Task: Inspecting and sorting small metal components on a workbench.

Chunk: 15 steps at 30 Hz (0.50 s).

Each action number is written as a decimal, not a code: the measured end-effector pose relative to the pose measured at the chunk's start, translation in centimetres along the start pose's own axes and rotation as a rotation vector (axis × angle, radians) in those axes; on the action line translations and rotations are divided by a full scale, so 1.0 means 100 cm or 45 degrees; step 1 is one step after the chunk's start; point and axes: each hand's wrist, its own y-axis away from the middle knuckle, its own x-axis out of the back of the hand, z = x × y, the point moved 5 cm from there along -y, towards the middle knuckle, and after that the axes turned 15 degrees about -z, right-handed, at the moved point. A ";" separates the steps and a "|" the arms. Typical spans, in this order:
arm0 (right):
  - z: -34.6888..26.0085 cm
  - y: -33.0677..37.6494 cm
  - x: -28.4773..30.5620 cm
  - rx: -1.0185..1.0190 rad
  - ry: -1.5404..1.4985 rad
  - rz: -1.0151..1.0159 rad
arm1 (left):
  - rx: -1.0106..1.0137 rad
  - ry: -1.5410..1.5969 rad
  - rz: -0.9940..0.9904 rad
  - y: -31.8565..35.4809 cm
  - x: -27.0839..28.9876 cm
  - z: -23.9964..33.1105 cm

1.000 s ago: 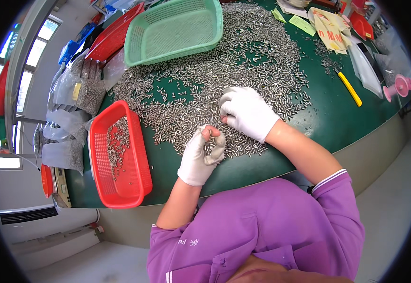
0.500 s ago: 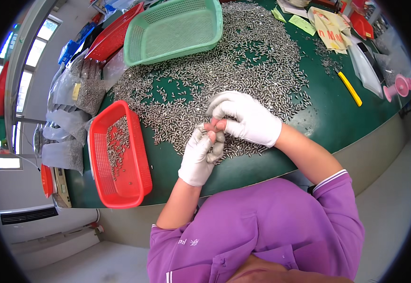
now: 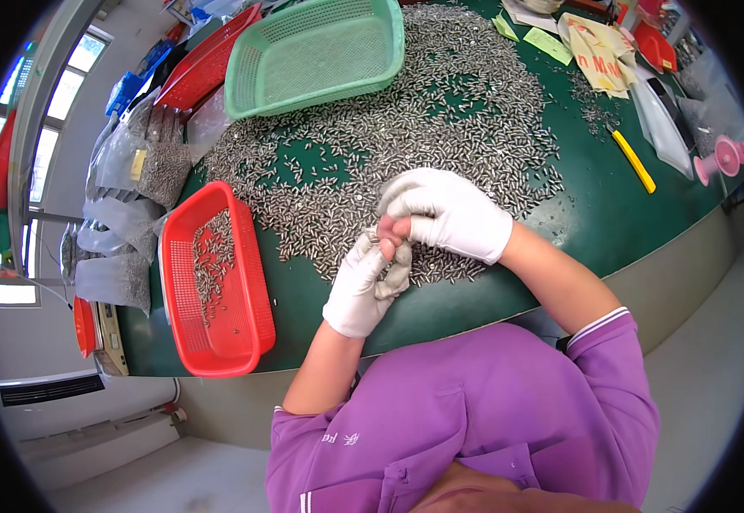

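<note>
Small silvery metal pins (image 3: 466, 94) lie spread in a wide heap over the green table. Just above the heap's near edge, my two hands meet, in white gloves with bare fingertips. My left hand (image 3: 367, 282) is closed, thumb and fingertips pressed together. From the right, my right hand (image 3: 449, 214) comes in with thumb and forefinger pinched against the left fingertips. Whatever sits between the fingers is too small and covered to make out. A red plastic basket (image 3: 256, 299) with some of the same pins inside stands left of my left hand.
A green mesh basket (image 3: 239, 85) stands at the far side beside another red basket (image 3: 192, 73). Clear bags of pins (image 3: 162, 167) line the left edge. On the right lie a yellow-handled tool (image 3: 634, 161), papers (image 3: 547, 44) and a pink spool (image 3: 722, 160).
Both hands stay together over the pins. My fingertips have shifted very slightly, and the right hand sits a touch further right. The baskets look the same.
</note>
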 end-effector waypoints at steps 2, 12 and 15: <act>0.008 0.002 0.005 -0.147 0.213 0.091 | 0.017 0.004 0.054 0.001 0.004 0.000; 0.019 0.002 -0.008 -0.325 0.697 -0.041 | -0.013 0.157 -0.006 0.000 0.001 0.000; 0.019 0.000 -0.004 -0.338 0.593 -0.027 | -0.072 0.238 0.008 0.000 -0.001 0.002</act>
